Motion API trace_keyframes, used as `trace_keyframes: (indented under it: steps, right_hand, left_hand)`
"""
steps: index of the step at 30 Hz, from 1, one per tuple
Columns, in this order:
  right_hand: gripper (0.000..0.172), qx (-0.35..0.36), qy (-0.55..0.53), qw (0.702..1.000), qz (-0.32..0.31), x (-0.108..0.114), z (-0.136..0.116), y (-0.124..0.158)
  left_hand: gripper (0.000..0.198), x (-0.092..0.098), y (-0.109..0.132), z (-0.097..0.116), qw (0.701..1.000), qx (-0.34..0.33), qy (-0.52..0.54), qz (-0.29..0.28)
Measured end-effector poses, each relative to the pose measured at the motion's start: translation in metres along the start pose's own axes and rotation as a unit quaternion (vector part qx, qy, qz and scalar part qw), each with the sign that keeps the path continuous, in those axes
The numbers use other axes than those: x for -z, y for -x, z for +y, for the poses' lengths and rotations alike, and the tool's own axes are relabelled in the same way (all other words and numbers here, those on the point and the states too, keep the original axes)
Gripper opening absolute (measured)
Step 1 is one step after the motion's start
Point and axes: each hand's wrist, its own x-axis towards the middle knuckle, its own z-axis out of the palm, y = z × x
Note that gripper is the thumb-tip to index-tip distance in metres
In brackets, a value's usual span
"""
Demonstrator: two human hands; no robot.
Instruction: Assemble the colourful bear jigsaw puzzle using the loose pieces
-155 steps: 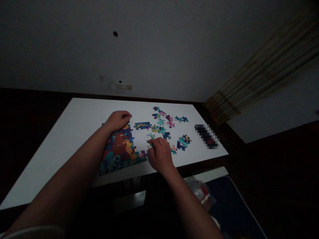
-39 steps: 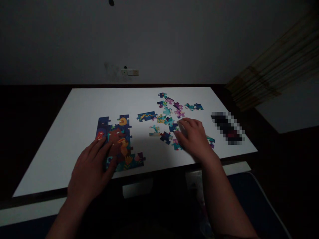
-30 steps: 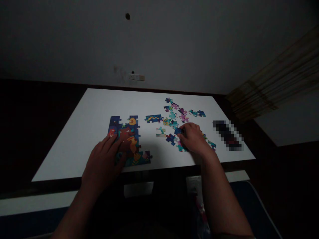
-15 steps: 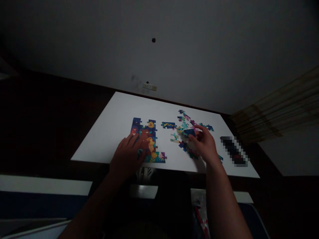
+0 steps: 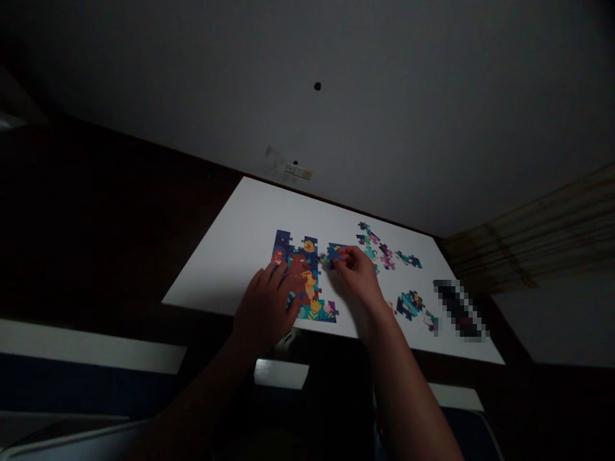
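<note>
A partly joined jigsaw puzzle (image 5: 298, 261) with a brown animal and dark blue edges lies on the white table (image 5: 216, 250). My left hand (image 5: 269, 304) rests flat over its lower left part, fingers stretched out. Just right of the joined section, my right hand (image 5: 358, 275) pinches a blue puzzle piece (image 5: 332, 253) between thumb and fingers. That piece is close to the puzzle's right edge; whether it touches cannot be made out. Part of it is hidden by my fingers.
Loose pink and teal puzzle pieces (image 5: 385, 255) lie beyond my right hand. More loose pieces (image 5: 410, 304) are near the table's front right, beside a blurred dark object (image 5: 459, 310). A wall with a socket (image 5: 298, 171) stands behind the table.
My right hand has moved left from the loose pieces toward the joined puzzle, carrying the blue piece. My left hand stays on the puzzle. The view has shifted and tilted slightly.
</note>
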Motion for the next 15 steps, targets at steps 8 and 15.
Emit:
trace_keyframes:
  steps: [8,15]
  right_hand:
    - [0.037,-0.009,0.037,0.999,0.036,0.012,0.002,0.016]
    - [0.037,0.007,0.161,0.978,0.13,0.085,0.029,0.06]
  left_hand:
    - [0.059,-0.008,-0.001,-0.004,1.0,0.009,0.023,0.0]
    - [0.053,-0.008,-0.003,-0.007,1.0,-0.003,-0.01,0.006]
